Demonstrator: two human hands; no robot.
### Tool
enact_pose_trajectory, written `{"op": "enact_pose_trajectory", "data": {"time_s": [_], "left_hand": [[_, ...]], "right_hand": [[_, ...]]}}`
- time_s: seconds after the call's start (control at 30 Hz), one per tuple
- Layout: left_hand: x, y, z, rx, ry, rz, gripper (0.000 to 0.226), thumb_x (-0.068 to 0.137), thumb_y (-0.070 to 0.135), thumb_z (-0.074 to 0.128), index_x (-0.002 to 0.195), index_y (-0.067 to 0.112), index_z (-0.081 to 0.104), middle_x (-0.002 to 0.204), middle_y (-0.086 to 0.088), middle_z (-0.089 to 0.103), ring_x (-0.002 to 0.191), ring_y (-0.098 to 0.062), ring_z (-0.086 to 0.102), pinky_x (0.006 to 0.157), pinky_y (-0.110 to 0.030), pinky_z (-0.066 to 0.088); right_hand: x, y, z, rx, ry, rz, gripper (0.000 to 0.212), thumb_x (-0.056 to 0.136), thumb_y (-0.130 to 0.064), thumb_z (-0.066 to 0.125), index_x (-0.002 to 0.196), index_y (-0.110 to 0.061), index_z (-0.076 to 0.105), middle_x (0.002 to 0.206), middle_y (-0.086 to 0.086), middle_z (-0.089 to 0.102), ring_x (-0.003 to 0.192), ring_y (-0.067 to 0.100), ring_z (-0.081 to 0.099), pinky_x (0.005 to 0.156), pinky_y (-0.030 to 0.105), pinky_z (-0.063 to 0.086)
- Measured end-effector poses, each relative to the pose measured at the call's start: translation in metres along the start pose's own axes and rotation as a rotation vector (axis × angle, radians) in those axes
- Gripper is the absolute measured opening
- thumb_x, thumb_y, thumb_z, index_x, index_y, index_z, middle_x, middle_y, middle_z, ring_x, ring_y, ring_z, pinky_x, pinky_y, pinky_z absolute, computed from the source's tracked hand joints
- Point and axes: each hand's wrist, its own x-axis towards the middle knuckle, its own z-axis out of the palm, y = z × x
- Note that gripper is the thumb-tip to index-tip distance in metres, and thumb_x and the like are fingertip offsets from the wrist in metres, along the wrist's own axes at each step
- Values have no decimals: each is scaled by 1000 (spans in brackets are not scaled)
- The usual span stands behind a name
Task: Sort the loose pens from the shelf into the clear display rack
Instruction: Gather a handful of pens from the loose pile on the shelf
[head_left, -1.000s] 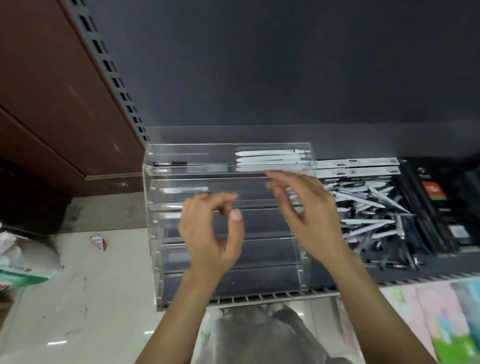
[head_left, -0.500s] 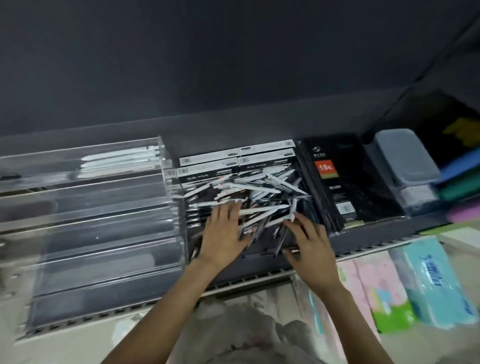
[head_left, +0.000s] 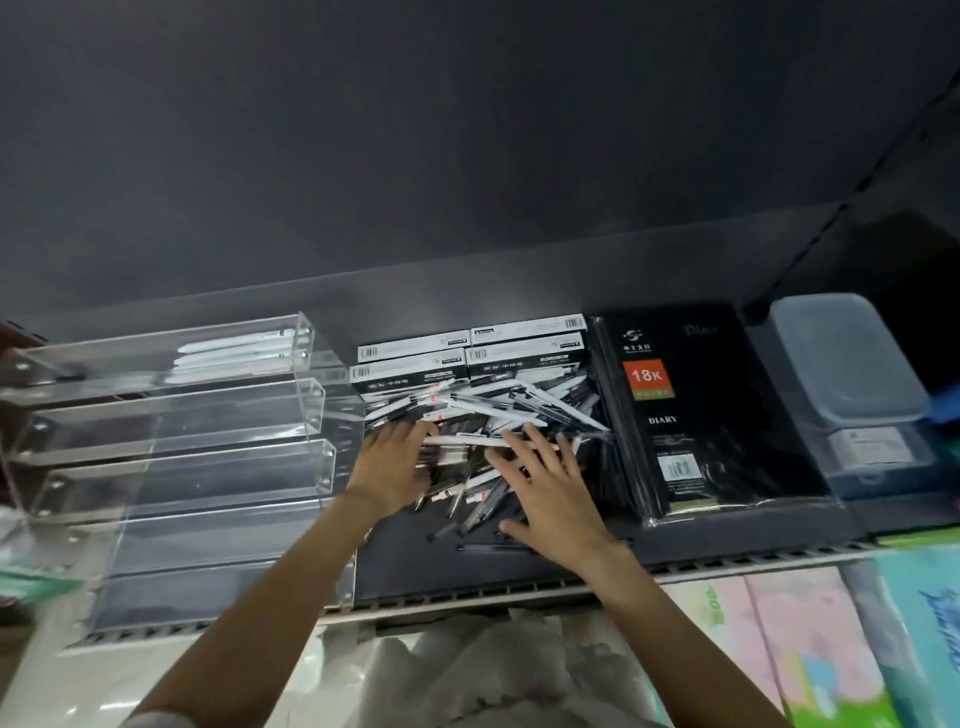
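A heap of loose white and black pens (head_left: 498, 410) lies on the dark shelf (head_left: 519, 571), right of the clear display rack (head_left: 218, 467). The rack has several stepped trays; white pens (head_left: 234, 349) lie in its top tray. My left hand (head_left: 395, 462) rests flat on the left side of the heap, fingers over the pens. My right hand (head_left: 545, 483) lies spread with straight fingers on the heap's near right part. Neither hand visibly grips a pen.
Several white pen boxes (head_left: 467, 345) stand behind the heap. A black diary (head_left: 685, 415) in wrap lies to the right, then a clear lidded box (head_left: 852, 374). Colourful tissue packs (head_left: 810, 649) sit below the shelf's front edge.
The view swung right from the rack to the pen heap. Both hands left the rack's front and came down on the loose pens, then spread further over them.
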Motion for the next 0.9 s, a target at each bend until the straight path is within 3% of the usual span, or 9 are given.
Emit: {"op": "enact_pose_trajectory", "data": {"time_s": [0.2, 0.43, 0.53, 0.6, 0.67, 0.73, 0.8, 0.9], "left_hand": [[7, -9, -8, -76, 1, 55, 48, 84, 35, 68, 126, 28, 47, 122, 3, 55, 109, -21, 56, 89, -35, 49], [18, -20, -9, -161, 89, 84, 41, 86, 44, 61, 120, 20, 62, 113, -1, 61, 102, -25, 62, 83, -35, 48], [18, -17, -17, -298, 239, 88, 39, 89, 41, 58, 112, 10, 63, 100, -6, 63, 87, -25, 63, 73, -33, 49], [17, -9, -28, -467, 344, 46, 31, 92, 33, 56, 111, 9, 63, 83, -4, 62, 67, -19, 58, 58, -25, 43], [18, -1, -40, -698, 378, -25, 17, 96, 30, 52, 96, 17, 63, 65, 4, 54, 52, -12, 47, 51, -22, 37], [19, 7, -52, -1010, 381, -94, 22, 98, 27, 49, 80, 22, 61, 68, 5, 59, 61, -13, 51, 62, -28, 41], [18, 17, -63, -1386, 343, -143, 22, 98, 24, 48, 83, 19, 64, 77, 0, 63, 76, -15, 58, 72, -31, 46], [13, 31, -73, -1753, 244, -113, 20, 98, 21, 47, 95, 12, 64, 84, -2, 66, 78, -12, 64, 66, -21, 52]], "right_hand": [[3, 5, -1, 29, 10, -14, 71, 90, -40, 57, 149, -29, 19, 159, 1, 2, 145, 25, -11, 110, 42, -18], [4, 8, 2, 35, 0, 2, 67, 92, -40, 54, 149, -30, 18, 158, -1, -3, 144, 23, -15, 105, 37, -23], [5, 9, 4, 67, 65, 12, 65, 92, -41, 54, 148, -29, 22, 158, 4, 4, 143, 21, -13, 108, 37, -18], [6, 10, 6, 80, 117, 25, 64, 92, -42, 54, 147, -28, 25, 157, 6, 9, 142, 19, -11, 111, 40, -11], [7, 10, 5, 106, 160, 41, 62, 92, -42, 54, 146, -30, 25, 157, 5, 11, 142, 19, -8, 113, 42, -4], [9, 10, 1, 147, 214, 59, 61, 92, -40, 54, 145, -31, 26, 156, 3, 13, 143, 20, -2, 115, 42, 5], [13, 7, -8, 221, 276, 84, 57, 92, -40, 52, 144, -31, 29, 154, 2, 19, 143, 20, 3, 114, 40, 10], [18, -4, -28, 423, 377, 146, 50, 92, -42, 50, 139, -27, 40, 146, -5, 33, 138, 13, 20, 112, 31, 20]]}}
